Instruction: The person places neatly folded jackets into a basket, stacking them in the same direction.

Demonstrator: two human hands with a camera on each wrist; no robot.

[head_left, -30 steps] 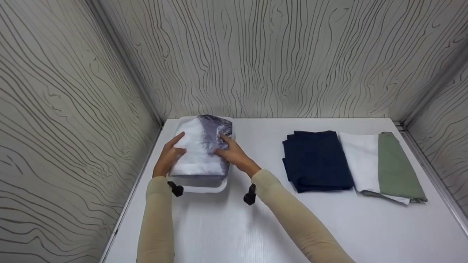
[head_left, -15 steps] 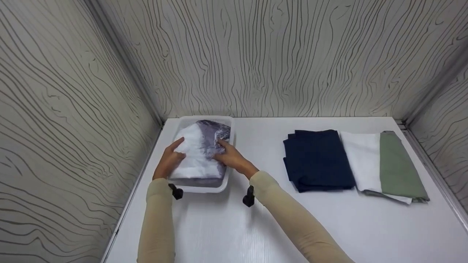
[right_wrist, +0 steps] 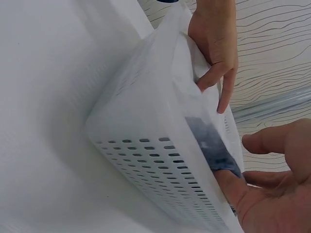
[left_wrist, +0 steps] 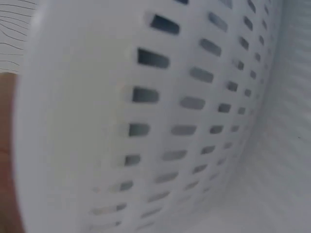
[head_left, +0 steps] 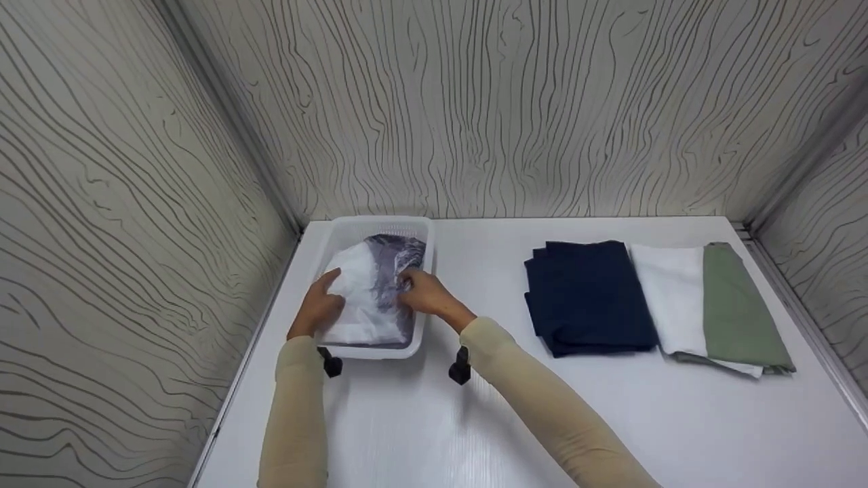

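A folded white and purple-grey garment [head_left: 359, 298] lies inside a white perforated plastic basket [head_left: 380, 353]. My left hand [head_left: 317, 310] holds the garment's left edge, thumb and index finger on top; its other fingers are hidden. At the opposite edge, my right hand [head_left: 426, 293] grips the purple-grey part with bent fingers. In the right wrist view, a finger of my right hand [right_wrist: 279, 179] reaches down between garment and basket wall. The left wrist view is mostly filled by the basket wall [left_wrist: 184, 107], with a blurred strip of hand at its edge.
Right of the basket, a folded navy cloth stack [head_left: 590, 298] lies on the white table [head_left: 407, 427]. A folded white and green garment [head_left: 712, 305] sits beside it. Patterned walls [head_left: 475, 108] stand behind and at both sides.
Both hands have lowered the garment into the basket and moved slightly toward me. More of the basket's far rim shows now. The cloths on the right have stayed put.
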